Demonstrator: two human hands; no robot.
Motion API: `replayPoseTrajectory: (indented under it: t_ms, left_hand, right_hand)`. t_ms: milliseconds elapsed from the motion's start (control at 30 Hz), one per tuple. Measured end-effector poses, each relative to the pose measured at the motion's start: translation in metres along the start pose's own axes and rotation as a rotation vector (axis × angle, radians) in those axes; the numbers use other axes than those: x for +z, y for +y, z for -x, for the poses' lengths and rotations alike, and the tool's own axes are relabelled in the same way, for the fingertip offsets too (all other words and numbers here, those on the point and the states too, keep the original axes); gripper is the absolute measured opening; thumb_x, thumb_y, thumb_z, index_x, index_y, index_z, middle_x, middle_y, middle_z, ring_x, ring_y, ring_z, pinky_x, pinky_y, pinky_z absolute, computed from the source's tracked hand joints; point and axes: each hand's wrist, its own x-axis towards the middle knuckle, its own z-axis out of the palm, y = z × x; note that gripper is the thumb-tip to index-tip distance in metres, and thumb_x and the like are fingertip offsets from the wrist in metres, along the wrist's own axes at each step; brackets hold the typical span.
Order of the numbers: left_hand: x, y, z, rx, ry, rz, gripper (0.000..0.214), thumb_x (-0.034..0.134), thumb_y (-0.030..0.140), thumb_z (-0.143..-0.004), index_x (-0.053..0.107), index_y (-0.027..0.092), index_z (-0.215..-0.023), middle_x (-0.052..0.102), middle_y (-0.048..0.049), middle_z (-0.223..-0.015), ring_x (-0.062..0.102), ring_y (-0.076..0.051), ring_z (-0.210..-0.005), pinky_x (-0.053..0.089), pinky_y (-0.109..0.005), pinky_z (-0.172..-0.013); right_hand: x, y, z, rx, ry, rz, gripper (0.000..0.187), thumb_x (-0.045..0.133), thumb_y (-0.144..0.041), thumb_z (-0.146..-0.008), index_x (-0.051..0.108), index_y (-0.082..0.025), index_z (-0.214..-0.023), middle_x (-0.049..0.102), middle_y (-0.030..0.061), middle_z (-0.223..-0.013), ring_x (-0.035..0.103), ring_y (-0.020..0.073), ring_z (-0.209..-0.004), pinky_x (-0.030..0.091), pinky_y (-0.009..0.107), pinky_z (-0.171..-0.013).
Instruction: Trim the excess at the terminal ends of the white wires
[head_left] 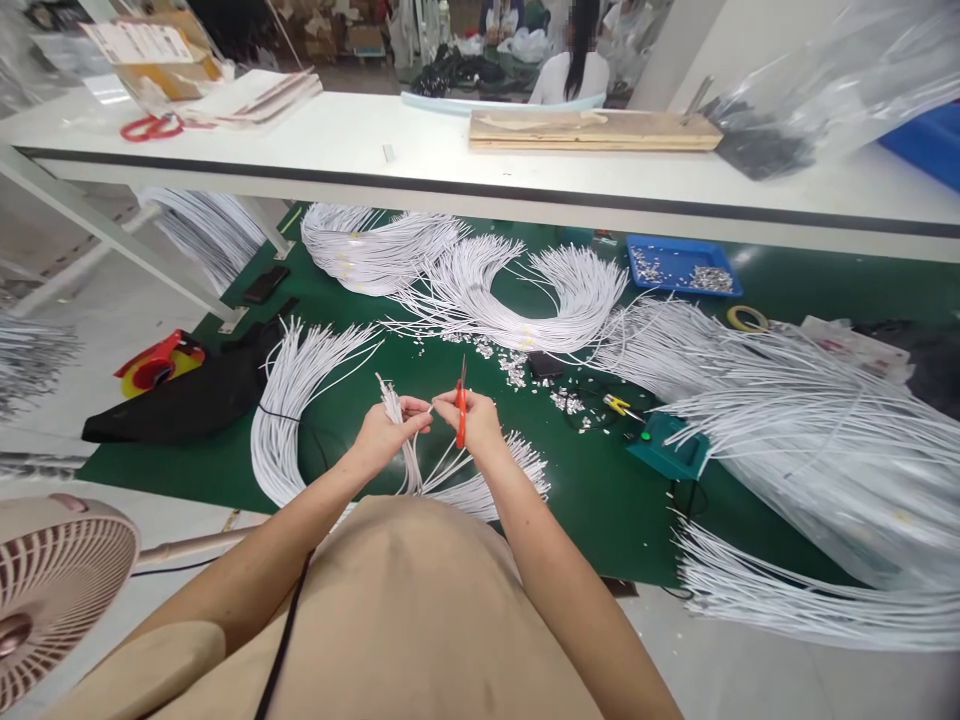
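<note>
My left hand (390,430) is closed round a thin bundle of white wires (397,420), their ends sticking up above the fingers. My right hand (472,420) grips a small red cutting tool (460,410) with its metal tip pointing upward. The two hands almost touch, and one wire end runs between them toward the tool. More white wires (487,485) fan out below the hands over the green mat (592,490).
Large curved bundles of white wires (517,290) cover the mat, with cut scraps (517,365) scattered among them. A blue tray (682,265) of small parts, a tape roll (747,318), a teal box (667,445) and a fan (52,590) are nearby. A person sits beyond the white shelf.
</note>
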Motion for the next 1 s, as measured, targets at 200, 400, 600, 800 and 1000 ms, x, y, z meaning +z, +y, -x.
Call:
replayPoseTrajectory:
  t_ms: [200, 400, 600, 800, 1000]
  left_hand:
    - [0.001, 0.002, 0.002, -0.012, -0.081, 0.162, 0.042, 0.070, 0.034, -0.064, 0.054, 0.015, -0.098, 0.065, -0.0042, -0.073, 0.061, -0.016, -0.064, 0.040, -0.025, -0.057]
    - [0.000, 0.005, 0.003, 0.001, -0.163, 0.233, 0.048, 0.066, 0.035, -0.067, 0.048, 0.016, -0.107, 0.062, 0.0000, -0.068, 0.053, -0.011, -0.058, 0.036, -0.022, -0.055]
    - [0.003, 0.008, 0.004, 0.051, -0.243, 0.214, 0.045, 0.066, 0.032, -0.069, 0.050, 0.016, -0.108, 0.062, -0.0006, -0.069, 0.052, -0.010, -0.057, 0.039, -0.024, -0.060]
    - [-0.008, 0.008, 0.003, 0.015, -0.216, 0.250, 0.048, 0.063, 0.033, -0.071, 0.049, 0.017, -0.114, 0.058, 0.0001, -0.068, 0.050, -0.009, -0.057, 0.033, -0.020, -0.051]
    - [-0.006, 0.012, 0.002, -0.019, -0.173, 0.165, 0.058, 0.068, 0.032, -0.067, 0.048, 0.016, -0.119, 0.062, -0.0034, -0.076, 0.058, -0.015, -0.069, 0.036, -0.022, -0.055]
  right_hand:
    - [0.006, 0.005, 0.000, 0.125, -0.006, -0.258, 0.019, 0.065, -0.030, -0.058, 0.066, -0.014, -0.068, 0.050, -0.0037, -0.047, 0.044, 0.0087, -0.047, 0.035, 0.022, -0.049]
    - [0.018, 0.017, -0.002, 0.204, -0.038, -0.523, 0.014, 0.063, -0.028, -0.057, 0.060, -0.015, -0.060, 0.048, -0.0040, -0.045, 0.044, 0.0093, -0.045, 0.035, 0.024, -0.048]
    - [0.029, 0.035, -0.002, 0.291, 0.172, -0.512, 0.017, 0.064, -0.029, -0.054, 0.060, -0.014, -0.061, 0.048, -0.0039, -0.045, 0.043, 0.0086, -0.043, 0.033, 0.022, -0.044]
    - [0.016, 0.032, -0.003, 0.126, 0.260, -0.309, 0.028, 0.066, -0.040, -0.060, 0.064, -0.014, -0.071, 0.051, -0.0032, -0.051, 0.042, 0.0080, -0.047, 0.032, 0.021, -0.047]
    - [0.008, 0.011, 0.000, -0.059, 0.141, -0.065, 0.029, 0.053, -0.042, -0.072, 0.066, -0.016, -0.074, 0.056, -0.0010, -0.058, 0.049, 0.0109, -0.056, 0.037, 0.023, -0.055]
